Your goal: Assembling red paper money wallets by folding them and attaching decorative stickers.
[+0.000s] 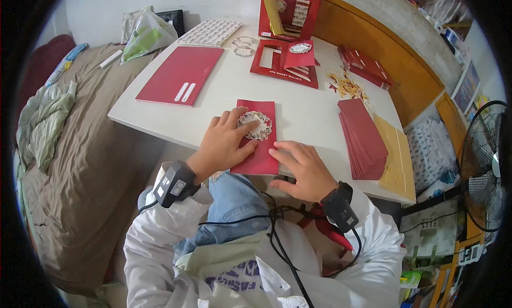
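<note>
A red paper envelope (255, 167) lies lengthwise at the table's front edge. On its upper half is a round cut-out ornament (263, 131) with a scalloped, patterned edge. My left hand (226, 141) rests on the envelope from the left, fingers spread, with a fingertip pressing on the ornament and the thumb flat on the red paper. At the envelope's right edge, my right hand (303, 168) is open, its fingertips touching the edge and its thumb apart. Neither hand is wrapped around anything.
On the white table (160, 110) lie a large red folder (184, 73), a patterned sheet (209, 32), loose ornaments (244, 47), a red windowed package (264, 63), fanned red envelopes (362, 143) and gold sheets (397, 159). A bed (90, 137) stands left, a fan (482, 164) right.
</note>
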Demonstrator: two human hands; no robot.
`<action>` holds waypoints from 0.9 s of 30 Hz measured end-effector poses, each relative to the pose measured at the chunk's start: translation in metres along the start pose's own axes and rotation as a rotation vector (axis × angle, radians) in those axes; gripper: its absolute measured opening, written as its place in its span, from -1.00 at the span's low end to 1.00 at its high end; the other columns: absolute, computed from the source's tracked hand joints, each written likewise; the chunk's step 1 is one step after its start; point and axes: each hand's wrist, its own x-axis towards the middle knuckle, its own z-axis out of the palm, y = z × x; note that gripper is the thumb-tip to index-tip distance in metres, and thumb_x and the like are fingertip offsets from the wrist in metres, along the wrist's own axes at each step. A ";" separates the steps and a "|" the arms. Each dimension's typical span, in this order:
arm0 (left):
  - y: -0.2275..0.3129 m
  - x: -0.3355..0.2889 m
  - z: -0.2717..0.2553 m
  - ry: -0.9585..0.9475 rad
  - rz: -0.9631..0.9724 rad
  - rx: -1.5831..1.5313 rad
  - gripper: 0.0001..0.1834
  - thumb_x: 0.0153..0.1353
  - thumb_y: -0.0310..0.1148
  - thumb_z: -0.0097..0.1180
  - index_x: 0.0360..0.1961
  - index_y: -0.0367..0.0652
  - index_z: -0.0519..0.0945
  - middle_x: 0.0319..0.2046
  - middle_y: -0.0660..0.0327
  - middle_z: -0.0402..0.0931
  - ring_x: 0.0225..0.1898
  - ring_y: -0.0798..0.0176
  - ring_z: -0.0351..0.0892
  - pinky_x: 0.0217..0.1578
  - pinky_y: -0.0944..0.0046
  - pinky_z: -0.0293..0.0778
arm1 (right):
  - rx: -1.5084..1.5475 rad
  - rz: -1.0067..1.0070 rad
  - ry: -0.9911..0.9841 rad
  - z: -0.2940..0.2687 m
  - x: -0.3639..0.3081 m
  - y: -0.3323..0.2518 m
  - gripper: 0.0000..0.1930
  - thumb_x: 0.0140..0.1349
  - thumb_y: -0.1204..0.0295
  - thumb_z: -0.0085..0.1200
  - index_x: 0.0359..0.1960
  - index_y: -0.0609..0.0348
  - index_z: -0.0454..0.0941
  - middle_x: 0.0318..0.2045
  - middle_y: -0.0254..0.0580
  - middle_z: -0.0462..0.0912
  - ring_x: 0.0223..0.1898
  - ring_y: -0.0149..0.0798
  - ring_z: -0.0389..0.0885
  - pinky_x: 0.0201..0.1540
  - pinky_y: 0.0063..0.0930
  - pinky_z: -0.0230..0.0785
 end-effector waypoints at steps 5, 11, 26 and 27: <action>0.003 -0.002 -0.009 -0.121 -0.076 -0.027 -0.43 0.16 0.04 0.03 0.13 -0.04 0.46 0.07 -0.04 0.27 0.05 -0.08 0.31 0.04 0.05 0.23 | -0.040 0.006 0.055 0.008 -0.002 -0.002 -0.43 -0.03 0.17 0.27 0.04 0.11 0.46 0.05 -0.18 0.40 0.05 -0.12 0.40 0.07 -0.24 0.22; 0.009 -0.018 -0.025 -0.152 0.184 -0.064 -0.05 -0.07 0.41 0.04 0.21 -0.08 0.34 0.07 -0.05 0.26 0.15 -0.12 0.24 0.17 -0.05 0.12 | -0.093 -0.007 0.094 0.008 -0.005 -0.002 -0.47 -0.01 0.14 0.24 0.01 0.08 0.49 0.01 -0.23 0.47 0.00 -0.16 0.44 0.03 -0.26 0.25; 0.007 -0.012 -0.028 -0.196 0.197 -0.009 -0.15 -0.03 0.33 0.07 0.06 -0.19 0.40 0.18 -0.03 0.24 0.14 -0.15 0.27 0.17 -0.04 0.14 | -0.375 0.351 0.058 -0.110 -0.049 0.057 -0.55 0.07 0.17 0.16 -0.04 0.15 0.52 -0.02 -0.19 0.51 -0.02 -0.11 0.48 0.00 -0.26 0.30; 0.006 -0.011 -0.027 -0.195 0.202 -0.018 -0.15 -0.03 0.33 0.07 0.06 -0.19 0.40 0.18 -0.03 0.24 0.14 -0.15 0.27 0.17 -0.04 0.14 | -0.370 0.456 0.029 -0.118 -0.063 0.069 -0.53 0.08 0.16 0.15 -0.01 0.16 0.50 0.01 -0.15 0.49 0.01 -0.08 0.46 0.05 -0.26 0.29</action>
